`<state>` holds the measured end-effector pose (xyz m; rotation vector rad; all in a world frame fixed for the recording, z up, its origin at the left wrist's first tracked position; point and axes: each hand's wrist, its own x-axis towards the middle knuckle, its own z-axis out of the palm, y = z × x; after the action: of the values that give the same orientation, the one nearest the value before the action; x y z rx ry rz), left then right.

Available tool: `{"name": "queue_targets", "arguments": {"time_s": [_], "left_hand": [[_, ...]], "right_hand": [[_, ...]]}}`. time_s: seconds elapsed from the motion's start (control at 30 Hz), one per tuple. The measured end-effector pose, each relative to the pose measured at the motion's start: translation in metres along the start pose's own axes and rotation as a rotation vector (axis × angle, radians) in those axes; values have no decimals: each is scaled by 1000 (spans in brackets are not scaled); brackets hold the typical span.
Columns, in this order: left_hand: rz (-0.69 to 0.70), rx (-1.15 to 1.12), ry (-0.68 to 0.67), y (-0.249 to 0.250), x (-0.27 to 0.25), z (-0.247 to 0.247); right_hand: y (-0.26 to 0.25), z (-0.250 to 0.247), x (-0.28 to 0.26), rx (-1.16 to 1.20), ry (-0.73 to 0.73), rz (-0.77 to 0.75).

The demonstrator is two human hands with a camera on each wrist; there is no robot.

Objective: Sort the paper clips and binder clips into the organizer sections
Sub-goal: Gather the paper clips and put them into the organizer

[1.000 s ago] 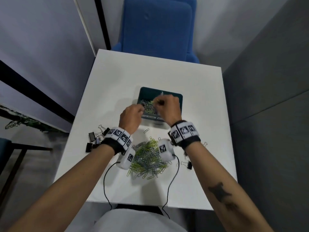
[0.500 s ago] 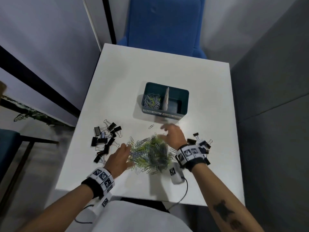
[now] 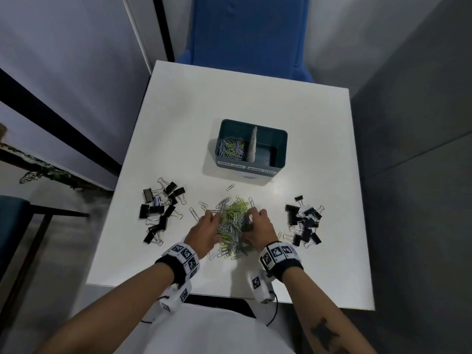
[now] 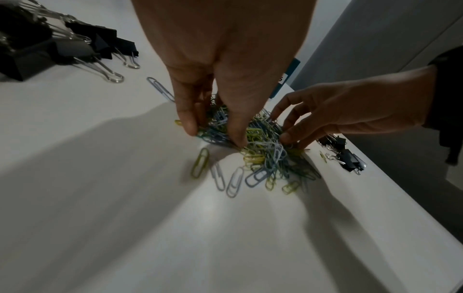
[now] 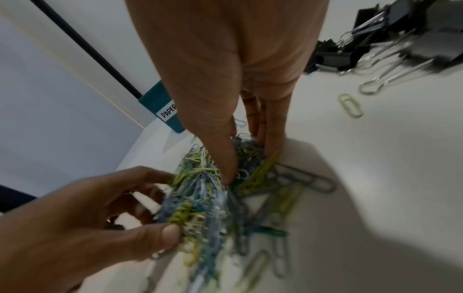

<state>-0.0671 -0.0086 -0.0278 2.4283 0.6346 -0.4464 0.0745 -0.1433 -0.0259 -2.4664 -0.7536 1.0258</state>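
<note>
A heap of green, blue and silver paper clips (image 3: 231, 222) lies near the table's front edge. My left hand (image 3: 213, 226) grips its left side and my right hand (image 3: 251, 221) grips its right side. In the left wrist view the left hand (image 4: 215, 134) pinches into the heap (image 4: 265, 150). In the right wrist view the right hand (image 5: 250, 164) digs thumb and fingers into the clips (image 5: 200, 202). The teal organizer (image 3: 279, 139) stands farther back: its left section holds paper clips (image 3: 232, 148), and its right section looks bare.
Black binder clips lie in two piles, one to the left (image 3: 161, 209) and one to the right (image 3: 305, 223) of the heap. Loose paper clips (image 3: 230, 187) are scattered around it. A blue chair (image 3: 245, 31) stands behind the white table (image 3: 178, 123).
Both hands have come back from the organizer to the heap near the front edge. They now close in on it from both sides.
</note>
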Motion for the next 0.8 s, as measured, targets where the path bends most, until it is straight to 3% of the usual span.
{"name": "queue_targets", "arguments": {"time_s": [0.17, 0.3, 0.4, 0.6, 0.8], "left_hand": [[-6, -3, 86, 2, -2, -13], [-176, 3, 217, -13, -5, -14], [-241, 26, 125, -10, 0, -7], [-84, 89, 12, 14, 16, -1], [-21, -36, 70, 15, 26, -9]], "right_hand": [[1, -12, -2, -58, 65, -36], [22, -17, -12, -131, 77, 34], [21, -10, -18, -83, -9, 98], [-12, 3, -7, -93, 11, -5], [-17, -2, 6, -58, 66, 28]]}}
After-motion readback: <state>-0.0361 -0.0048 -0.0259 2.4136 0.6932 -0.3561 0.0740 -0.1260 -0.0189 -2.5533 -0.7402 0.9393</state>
